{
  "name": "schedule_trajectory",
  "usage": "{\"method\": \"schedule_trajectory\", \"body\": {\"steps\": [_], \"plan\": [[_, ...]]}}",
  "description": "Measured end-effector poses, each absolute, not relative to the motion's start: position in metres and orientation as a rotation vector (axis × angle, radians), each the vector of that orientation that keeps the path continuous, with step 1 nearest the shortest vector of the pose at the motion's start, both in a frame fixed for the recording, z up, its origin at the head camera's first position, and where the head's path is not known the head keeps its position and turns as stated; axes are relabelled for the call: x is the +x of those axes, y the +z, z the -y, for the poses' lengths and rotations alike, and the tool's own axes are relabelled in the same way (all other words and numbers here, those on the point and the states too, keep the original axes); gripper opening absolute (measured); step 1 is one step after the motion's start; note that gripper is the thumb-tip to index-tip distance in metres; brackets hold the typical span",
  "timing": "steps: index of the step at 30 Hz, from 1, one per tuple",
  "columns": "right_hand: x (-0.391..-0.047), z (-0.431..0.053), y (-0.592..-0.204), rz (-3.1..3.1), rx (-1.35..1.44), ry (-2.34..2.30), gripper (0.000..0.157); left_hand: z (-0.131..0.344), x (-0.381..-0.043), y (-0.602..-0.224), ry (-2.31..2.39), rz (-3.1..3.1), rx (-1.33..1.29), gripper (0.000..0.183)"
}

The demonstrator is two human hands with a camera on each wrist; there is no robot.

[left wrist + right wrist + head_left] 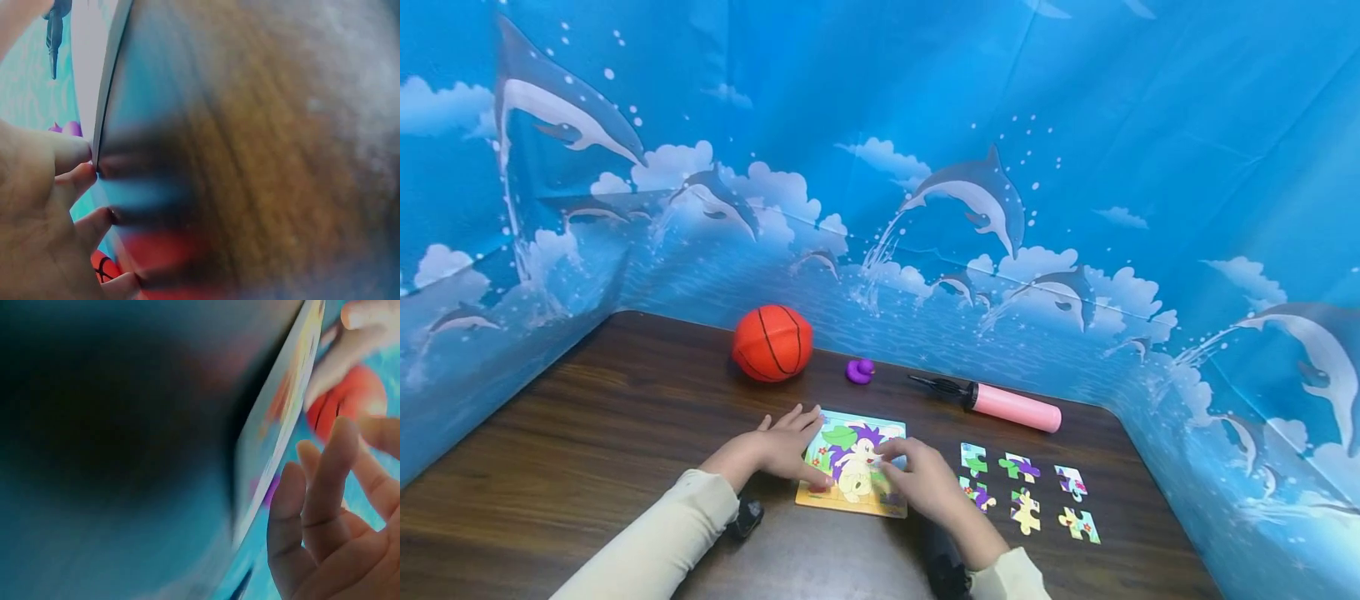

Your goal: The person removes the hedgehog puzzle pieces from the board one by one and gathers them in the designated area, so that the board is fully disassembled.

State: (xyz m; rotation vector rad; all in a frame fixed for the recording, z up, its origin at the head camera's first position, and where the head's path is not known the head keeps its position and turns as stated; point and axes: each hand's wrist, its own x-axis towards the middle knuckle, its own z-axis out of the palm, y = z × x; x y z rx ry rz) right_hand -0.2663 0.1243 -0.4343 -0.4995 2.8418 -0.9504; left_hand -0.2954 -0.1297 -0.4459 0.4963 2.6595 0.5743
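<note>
A square jigsaw board point(850, 500) with a purple-spined hedgehog picture lies flat before me. My left hand point(786, 446) rests at its left edge, fingers spread and the thumb reaching over the lower left part. In the left wrist view, the fingertips point(87, 170) meet the edge of the board point(109, 69). My right hand point(928, 483) is over the board's right side, its fingers loosely bent. The right wrist view shows these fingers point(328, 487) bent above the board point(281, 419) with nothing between them.
Several loose jigsaw pieces point(1026, 512) lie in two rows to the right. Behind the board are an orange-red toy basketball point(772, 342), a purple rubber duck point(860, 372) and a pink hand pump point(1015, 407). A blue dolphin-print curtain point(880, 208) surrounds the dark wooden table point(587, 417).
</note>
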Motion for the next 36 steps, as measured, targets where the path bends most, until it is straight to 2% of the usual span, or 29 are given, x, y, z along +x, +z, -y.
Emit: {"method": "schedule_trajectory", "body": {"steps": [4, 8, 10, 27, 36], "plan": [[-0.268, -0.089, -0.439, -2.807, -0.695, -0.798, 0.034, 0.125, -0.286, -0.433, 0.542, -2.628, 0.554, 0.12], [-0.267, -0.072, -0.441, -2.784, -0.696, -0.689, 0.051, 0.125, -0.285, -0.434, 0.552, -2.616, 0.598, 0.125], [-0.267, -0.068, -0.44, -2.782, -0.685, -0.678, 0.054, 0.125, -0.285, -0.434, 0.558, -2.616, 0.603, 0.127], [-0.269, -0.055, -0.435, -2.744, -0.622, -0.807, 0.045, 0.128, -0.284, -0.43, 0.537, -2.653, 0.54, 0.123], [-0.267, -0.061, -0.443, -2.597, -0.561, -1.18, 0.033, 0.128, -0.285, -0.432, 0.52, -2.66, 0.527, 0.127]]}}
